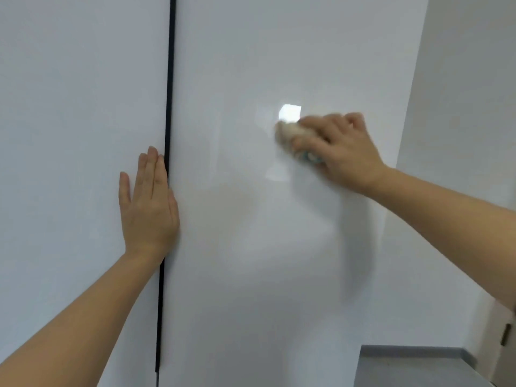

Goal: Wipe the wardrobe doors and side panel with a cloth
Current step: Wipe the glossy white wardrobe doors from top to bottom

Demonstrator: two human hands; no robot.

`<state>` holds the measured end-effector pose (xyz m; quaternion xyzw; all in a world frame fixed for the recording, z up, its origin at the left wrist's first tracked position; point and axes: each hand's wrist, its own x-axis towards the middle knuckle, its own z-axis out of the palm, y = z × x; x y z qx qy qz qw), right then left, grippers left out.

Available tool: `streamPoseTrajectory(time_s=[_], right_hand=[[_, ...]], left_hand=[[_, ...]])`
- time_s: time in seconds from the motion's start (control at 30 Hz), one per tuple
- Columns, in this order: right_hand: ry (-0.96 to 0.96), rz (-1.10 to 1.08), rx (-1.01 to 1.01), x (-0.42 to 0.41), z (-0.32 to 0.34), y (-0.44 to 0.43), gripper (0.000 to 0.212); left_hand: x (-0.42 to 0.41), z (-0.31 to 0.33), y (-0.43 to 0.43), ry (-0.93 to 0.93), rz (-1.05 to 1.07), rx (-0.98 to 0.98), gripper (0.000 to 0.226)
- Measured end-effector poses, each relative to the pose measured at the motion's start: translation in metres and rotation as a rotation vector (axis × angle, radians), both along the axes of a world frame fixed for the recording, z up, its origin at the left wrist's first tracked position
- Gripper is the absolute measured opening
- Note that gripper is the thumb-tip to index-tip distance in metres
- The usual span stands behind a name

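Nearest, my two bare forearms reached up from the bottom edge. My left hand point(148, 203) lay flat and open, fingers together, palm on the left door point(78, 135), its edge overlapping the dark gap point(167, 135) between the doors; it held nothing, only braced. Further up, my right hand point(342, 148) was closed over a bunched cloth point(287, 135), pale cream with a bit of teal showing under the palm, pressed against the right door point(251, 247) at about mid-height. Hand and cloth were blurred, so I judged a wiping stroke was in hand. Step: right door, middle zone. Both doors were smooth, glossy white, flat slabs; a bright square of reflected light point(290, 112) sat just above the cloth. Next move, I judged, called for even pressure and overlapping passes. Beyond, a matte grey wall point(460, 107).
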<state>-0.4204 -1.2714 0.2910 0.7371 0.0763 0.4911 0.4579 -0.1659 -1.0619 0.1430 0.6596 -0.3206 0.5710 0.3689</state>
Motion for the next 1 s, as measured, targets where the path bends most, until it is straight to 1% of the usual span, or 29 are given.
streamPoseTrajectory(time_s=[0.07,0.1,0.13,0.17,0.2,0.27,0.33,0.4,0.43,0.53,0.6,0.67,0.73,0.77,0.8,0.83,0.87,0.93,1.0], right_hand=[[-0.140,0.021,0.213,-0.002,0.003,0.003,0.041],[-0.171,0.040,0.277,0.000,-0.009,0.005,0.042],[-0.157,0.058,0.291,0.003,-0.030,0.005,0.045],[-0.091,0.067,0.241,0.004,-0.058,0.003,0.046],[0.031,0.054,0.152,0.001,-0.091,-0.001,0.043],[0.311,0.010,-0.029,-0.016,-0.146,-0.008,0.029],[0.486,-0.024,-0.141,-0.030,-0.164,-0.012,0.025],[0.514,-0.036,-0.238,-0.034,-0.147,-0.018,0.028],[0.471,-0.029,-0.246,-0.035,-0.132,-0.022,0.029],[0.199,-0.008,-0.172,-0.039,-0.074,-0.040,0.033],[0.026,-0.031,-0.046,-0.046,-0.040,-0.045,0.037],[-0.131,-0.057,0.151,-0.054,-0.018,-0.043,0.040],[-0.279,-0.036,0.368,-0.059,-0.015,-0.042,0.042],[-0.321,-0.019,0.435,-0.060,-0.023,-0.042,0.042],[-0.325,-0.011,0.466,-0.061,-0.040,-0.045,0.041],[-0.290,-0.018,0.459,-0.063,-0.064,-0.050,0.040],[-0.216,-0.040,0.418,-0.067,-0.095,-0.056,0.039],[0.017,-0.088,0.240,-0.085,-0.161,-0.066,0.038],[0.233,-0.120,0.069,-0.101,-0.204,-0.069,0.043]], left_hand=[[-0.001,0.001,0.000,0.001,0.006,-0.003,0.051],[-0.001,0.000,0.000,0.001,0.009,0.003,0.051],[-0.002,-0.001,0.000,0.001,0.013,0.007,0.051],[-0.003,-0.003,0.000,0.001,0.020,0.007,0.051],[-0.003,-0.005,0.000,0.003,0.025,0.007,0.051],[-0.004,-0.006,0.000,0.006,0.030,0.010,0.051],[-0.004,-0.006,0.000,0.003,0.037,0.015,0.052],[-0.003,-0.005,0.001,0.003,0.049,0.028,0.051],[-0.003,-0.006,0.000,0.003,0.048,0.033,0.051],[-0.003,-0.005,0.000,0.011,0.055,0.031,0.051],[-0.005,-0.005,-0.001,0.014,0.065,0.037,0.051],[-0.006,-0.005,0.000,0.023,0.064,0.044,0.051],[-0.007,-0.005,0.003,0.035,0.053,0.057,0.052],[-0.007,-0.005,0.004,0.033,0.053,0.065,0.052],[-0.007,-0.006,0.005,0.030,0.055,0.072,0.052],[-0.007,-0.005,0.006,0.026,0.057,0.078,0.052],[-0.008,-0.005,0.006,0.027,0.057,0.085,0.052],[-0.008,-0.005,0.006,0.031,0.066,0.093,0.052],[-0.008,-0.005,0.005,0.035,0.071,0.096,0.052]])
